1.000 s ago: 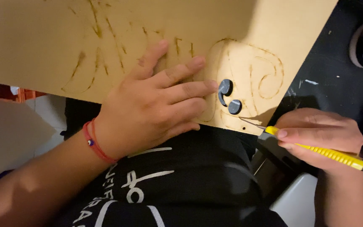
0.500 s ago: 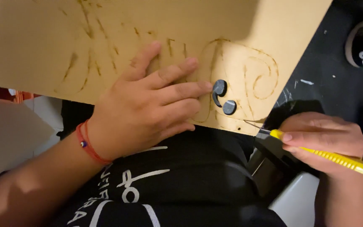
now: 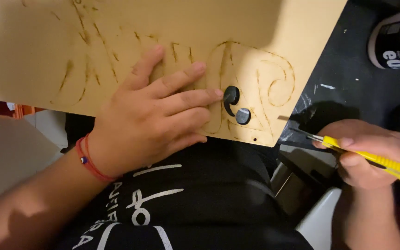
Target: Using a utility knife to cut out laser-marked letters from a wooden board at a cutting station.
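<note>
A thin tan wooden board with brown burnt outlines lies across my lap and the dark table. My left hand presses flat on it, fingers spread, fingertips beside two dark cut-out holes near the board's lower right corner. My right hand is off the board to the right, closed around a yellow utility knife. Its thin blade points left toward the board's corner, a short gap away.
A black table surface with pale scuffs lies under the board's right side. A round white and black container stands at the upper right. My black printed shirt fills the lower middle. A pale floor shows at the left.
My right hand with the knife has drawn away from the board's edge toward the right. My left hand has stayed pressed on the board.
</note>
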